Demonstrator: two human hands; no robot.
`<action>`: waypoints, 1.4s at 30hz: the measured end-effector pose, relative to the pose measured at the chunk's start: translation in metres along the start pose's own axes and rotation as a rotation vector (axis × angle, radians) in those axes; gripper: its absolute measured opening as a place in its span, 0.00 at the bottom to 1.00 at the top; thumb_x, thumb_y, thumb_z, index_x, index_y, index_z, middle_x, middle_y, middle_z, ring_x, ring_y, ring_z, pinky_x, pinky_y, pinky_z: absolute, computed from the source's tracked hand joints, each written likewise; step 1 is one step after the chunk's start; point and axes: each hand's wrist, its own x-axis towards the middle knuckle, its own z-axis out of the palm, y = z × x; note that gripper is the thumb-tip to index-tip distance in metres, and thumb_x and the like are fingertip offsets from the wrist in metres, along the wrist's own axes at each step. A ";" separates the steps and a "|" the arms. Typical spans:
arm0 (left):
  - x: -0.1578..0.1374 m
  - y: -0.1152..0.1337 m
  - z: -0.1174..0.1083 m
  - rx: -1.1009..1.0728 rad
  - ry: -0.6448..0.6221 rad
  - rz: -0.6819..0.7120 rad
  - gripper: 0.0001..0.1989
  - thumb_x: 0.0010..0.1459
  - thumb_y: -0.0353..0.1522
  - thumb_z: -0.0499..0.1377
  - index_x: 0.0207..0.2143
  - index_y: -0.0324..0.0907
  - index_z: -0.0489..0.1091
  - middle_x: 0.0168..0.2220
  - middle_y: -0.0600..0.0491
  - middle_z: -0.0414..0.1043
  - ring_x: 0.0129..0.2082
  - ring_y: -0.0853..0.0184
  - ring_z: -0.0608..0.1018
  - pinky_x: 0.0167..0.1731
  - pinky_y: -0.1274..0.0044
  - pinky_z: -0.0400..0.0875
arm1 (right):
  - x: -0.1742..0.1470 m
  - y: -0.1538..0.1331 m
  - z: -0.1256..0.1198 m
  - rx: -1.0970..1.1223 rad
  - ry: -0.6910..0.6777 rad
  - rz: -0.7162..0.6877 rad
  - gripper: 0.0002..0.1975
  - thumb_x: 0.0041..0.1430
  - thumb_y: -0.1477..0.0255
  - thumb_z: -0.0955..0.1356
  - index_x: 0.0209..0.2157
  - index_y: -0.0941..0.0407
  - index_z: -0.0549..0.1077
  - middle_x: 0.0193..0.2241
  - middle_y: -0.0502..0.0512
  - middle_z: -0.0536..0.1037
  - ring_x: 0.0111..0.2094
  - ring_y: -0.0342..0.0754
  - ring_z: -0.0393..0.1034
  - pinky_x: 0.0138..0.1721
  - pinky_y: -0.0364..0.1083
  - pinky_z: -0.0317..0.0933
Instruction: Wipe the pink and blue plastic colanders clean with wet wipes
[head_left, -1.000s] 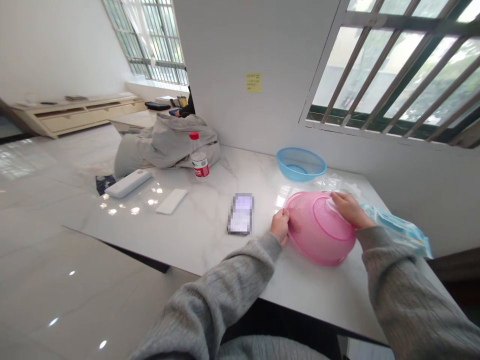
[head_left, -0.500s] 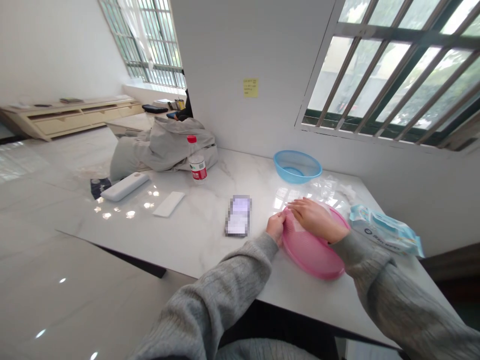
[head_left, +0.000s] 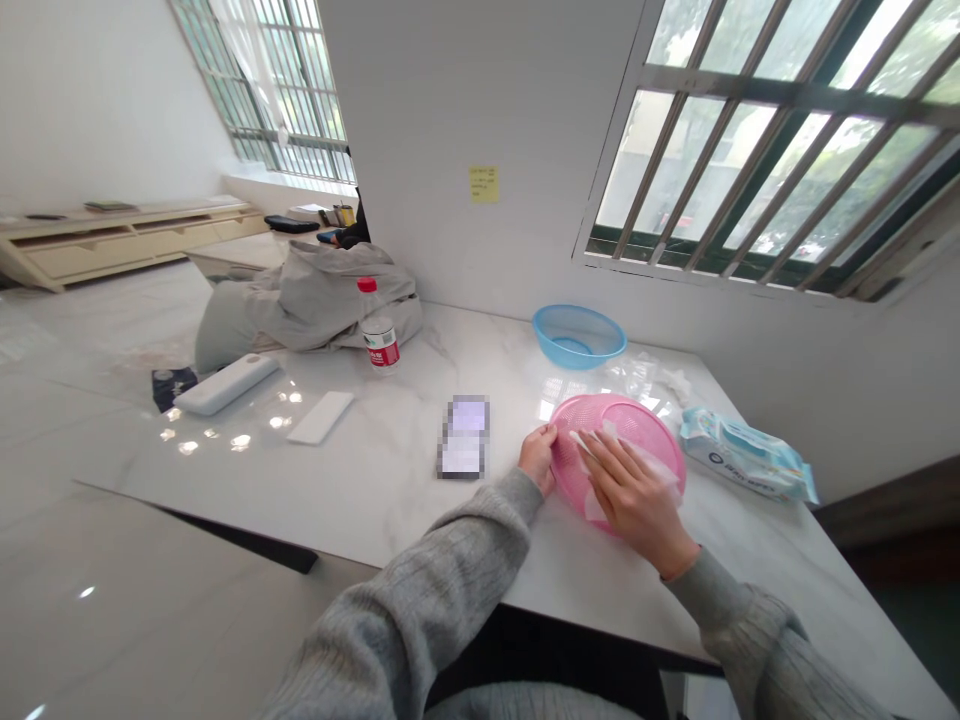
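Observation:
My left hand (head_left: 538, 458) grips the left rim of a pink perforated plastic basket (head_left: 637, 420), fingers closed on its edge. The basket is tilted, with its mesh surface facing up toward me. Over that surface my right hand (head_left: 630, 492) presses a thin white wet wipe (head_left: 661, 476), its fingers stretched out side by side on top. Parts of the wipe stick out beyond the fingertips and beside the palm. Some of the basket's lower side is hidden behind my right hand.
Behind the basket stands a blue basin (head_left: 579, 338), with crumpled clear plastic (head_left: 645, 375) beside it. A wipes packet (head_left: 750, 455) lies right. Leftward are a phone (head_left: 463, 438), a bottle (head_left: 379, 330), a white flat object (head_left: 321, 417) and a grey garment (head_left: 300, 300).
My right hand has swung back toward me and lower across the basket, uncovering its far rim. The basket's tilt has changed. My left hand keeps its grip; the view has shifted slightly.

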 end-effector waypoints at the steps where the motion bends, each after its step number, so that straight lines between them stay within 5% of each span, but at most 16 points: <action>1: 0.001 -0.001 -0.001 0.010 0.001 0.008 0.07 0.56 0.33 0.67 0.33 0.37 0.76 0.32 0.49 0.78 0.33 0.66 0.78 0.42 0.74 0.72 | -0.009 0.004 0.000 0.037 0.046 0.049 0.33 0.67 0.79 0.65 0.71 0.56 0.59 0.69 0.59 0.65 0.71 0.58 0.56 0.69 0.60 0.57; 7: 0.005 -0.004 -0.002 0.033 0.043 -0.016 0.08 0.58 0.34 0.66 0.33 0.37 0.76 0.33 0.49 0.78 0.33 0.67 0.77 0.41 0.74 0.71 | -0.047 0.027 0.010 0.211 0.357 0.308 0.30 0.68 0.79 0.63 0.69 0.50 0.65 0.64 0.59 0.73 0.65 0.58 0.68 0.64 0.62 0.64; 13: 0.005 0.000 0.001 0.038 0.067 0.018 0.08 0.60 0.35 0.66 0.33 0.38 0.76 0.33 0.50 0.77 0.34 0.67 0.77 0.43 0.74 0.71 | -0.049 0.037 0.021 0.333 0.462 0.583 0.22 0.72 0.70 0.61 0.63 0.55 0.73 0.61 0.60 0.76 0.65 0.58 0.67 0.67 0.62 0.59; 21: 0.003 0.003 0.006 0.028 0.037 0.034 0.07 0.63 0.34 0.63 0.37 0.39 0.77 0.35 0.50 0.78 0.37 0.67 0.79 0.46 0.74 0.73 | -0.035 0.056 0.022 0.499 0.555 0.960 0.27 0.72 0.59 0.60 0.61 0.60 0.74 0.62 0.64 0.74 0.66 0.57 0.66 0.68 0.60 0.55; 33: 0.002 0.003 0.007 0.051 0.085 0.037 0.09 0.61 0.37 0.65 0.36 0.39 0.76 0.32 0.51 0.76 0.34 0.68 0.77 0.42 0.75 0.74 | -0.029 0.098 0.025 0.806 0.315 0.915 0.27 0.69 0.55 0.65 0.61 0.55 0.75 0.64 0.58 0.72 0.68 0.55 0.62 0.72 0.59 0.48; 38: 0.003 0.005 0.006 0.040 0.075 0.070 0.10 0.60 0.37 0.66 0.36 0.39 0.76 0.35 0.50 0.77 0.37 0.67 0.78 0.45 0.73 0.72 | -0.031 0.092 0.030 0.809 0.381 0.980 0.27 0.68 0.54 0.65 0.59 0.57 0.76 0.62 0.60 0.74 0.67 0.57 0.65 0.71 0.60 0.51; 42: -0.006 0.015 0.017 0.072 -0.002 0.137 0.14 0.60 0.41 0.66 0.38 0.39 0.77 0.30 0.53 0.74 0.31 0.69 0.76 0.39 0.76 0.73 | -0.026 0.085 0.025 0.822 0.504 1.042 0.26 0.68 0.56 0.66 0.56 0.59 0.78 0.60 0.62 0.77 0.65 0.58 0.67 0.70 0.61 0.53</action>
